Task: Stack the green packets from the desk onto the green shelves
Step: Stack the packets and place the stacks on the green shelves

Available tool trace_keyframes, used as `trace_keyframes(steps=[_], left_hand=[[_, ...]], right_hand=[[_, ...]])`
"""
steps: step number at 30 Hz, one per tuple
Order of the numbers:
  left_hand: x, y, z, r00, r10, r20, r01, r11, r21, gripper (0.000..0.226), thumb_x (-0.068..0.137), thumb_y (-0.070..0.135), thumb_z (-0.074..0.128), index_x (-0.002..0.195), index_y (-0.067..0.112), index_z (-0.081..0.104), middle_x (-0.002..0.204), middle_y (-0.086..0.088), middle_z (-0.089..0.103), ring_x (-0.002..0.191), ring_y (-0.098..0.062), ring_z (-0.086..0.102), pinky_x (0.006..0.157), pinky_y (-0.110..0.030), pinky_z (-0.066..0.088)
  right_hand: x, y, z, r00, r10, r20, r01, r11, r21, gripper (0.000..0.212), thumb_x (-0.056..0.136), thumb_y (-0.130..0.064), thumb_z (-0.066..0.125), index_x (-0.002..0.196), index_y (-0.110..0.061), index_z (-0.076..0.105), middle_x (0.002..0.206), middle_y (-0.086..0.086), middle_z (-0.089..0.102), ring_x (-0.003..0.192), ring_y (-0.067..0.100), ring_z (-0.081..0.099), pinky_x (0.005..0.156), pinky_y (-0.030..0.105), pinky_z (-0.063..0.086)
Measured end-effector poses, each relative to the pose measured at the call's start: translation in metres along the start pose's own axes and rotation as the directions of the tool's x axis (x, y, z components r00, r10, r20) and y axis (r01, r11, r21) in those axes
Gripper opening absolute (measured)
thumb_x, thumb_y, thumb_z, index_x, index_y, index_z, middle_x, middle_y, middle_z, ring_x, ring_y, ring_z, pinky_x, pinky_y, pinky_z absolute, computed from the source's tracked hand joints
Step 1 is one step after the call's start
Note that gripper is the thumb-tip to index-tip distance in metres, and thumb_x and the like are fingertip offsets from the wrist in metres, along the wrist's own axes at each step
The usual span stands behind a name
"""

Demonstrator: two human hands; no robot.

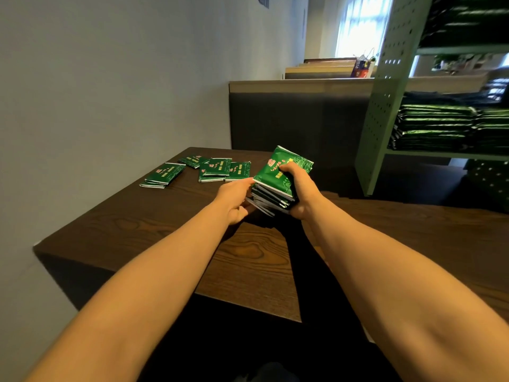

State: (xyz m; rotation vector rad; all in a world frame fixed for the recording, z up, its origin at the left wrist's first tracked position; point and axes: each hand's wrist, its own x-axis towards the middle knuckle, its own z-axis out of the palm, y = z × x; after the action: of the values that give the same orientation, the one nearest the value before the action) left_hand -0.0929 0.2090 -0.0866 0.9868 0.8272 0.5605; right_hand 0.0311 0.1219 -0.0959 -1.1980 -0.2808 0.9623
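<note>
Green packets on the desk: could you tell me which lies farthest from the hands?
The pile at the far left, beside the wall; the others cluster nearer the held stack.

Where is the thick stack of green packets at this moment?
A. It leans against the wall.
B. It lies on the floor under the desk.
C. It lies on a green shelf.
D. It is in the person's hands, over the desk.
D: the right hand grips the stack of green packets with its thumb on top, the left hand touches its left side, and the desk is below them.
</note>
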Motion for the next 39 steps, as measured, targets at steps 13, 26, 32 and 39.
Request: trace_keyframes(steps=[13,26,32,39], left_hand=[[0.031,0.001,-0.027,0.927,0.376,0.013,-0.336,0.812,0.478,0.028,0.096,0.003,0.047,0.091,0.021,0.068,0.111,-0.011,0.066,0.100,-0.026,0.063,0.090,-0.042,0.056],[0.132,0.013,-0.063,0.836,0.534,-0.126,-0.016,0.253,0.967,0.060,0.096,0.041,0.053,0.151,0.036,0.030,0.161,-0.012,0.015,0.150,-0.033,0.005,0.115,-0.055,0.017],[0.141,0.011,-0.061,0.858,0.493,-0.142,0.055,0.187,0.981,0.053,0.099,0.051,0.039,0.150,0.038,0.035,0.164,-0.010,0.015,0.152,-0.030,0.002,0.118,-0.056,0.010],[0.132,0.007,-0.067,0.661,0.730,-0.173,-0.225,0.413,0.883,0.025,0.098,0.030,0.053,0.097,0.019,0.075,0.142,-0.009,0.049,0.127,-0.026,0.048,0.106,-0.039,0.032]], right_hand=[[0.029,0.006,0.016,0.998,-0.033,0.044,0.034,0.999,-0.016,0.053,0.082,-0.032,0.074,0.128,-0.009,0.063,0.111,0.019,0.076,0.098,0.036,0.076,0.076,0.045,0.062],[0.084,0.006,0.026,0.986,-0.160,-0.038,0.153,0.977,-0.148,0.049,0.073,-0.021,0.077,0.120,-0.009,0.067,0.106,0.014,0.078,0.095,0.031,0.077,0.093,0.053,0.060],[0.090,0.007,0.025,0.990,-0.114,-0.080,0.094,0.972,-0.214,0.085,0.043,-0.048,0.081,0.119,-0.014,0.064,0.115,0.013,0.074,0.104,0.034,0.072,0.100,0.057,0.055],[0.086,0.008,0.028,0.982,-0.167,-0.085,0.145,0.964,-0.223,0.087,0.037,-0.048,0.078,0.115,-0.014,0.060,0.112,0.009,0.075,0.100,0.029,0.074,0.097,0.053,0.058]])
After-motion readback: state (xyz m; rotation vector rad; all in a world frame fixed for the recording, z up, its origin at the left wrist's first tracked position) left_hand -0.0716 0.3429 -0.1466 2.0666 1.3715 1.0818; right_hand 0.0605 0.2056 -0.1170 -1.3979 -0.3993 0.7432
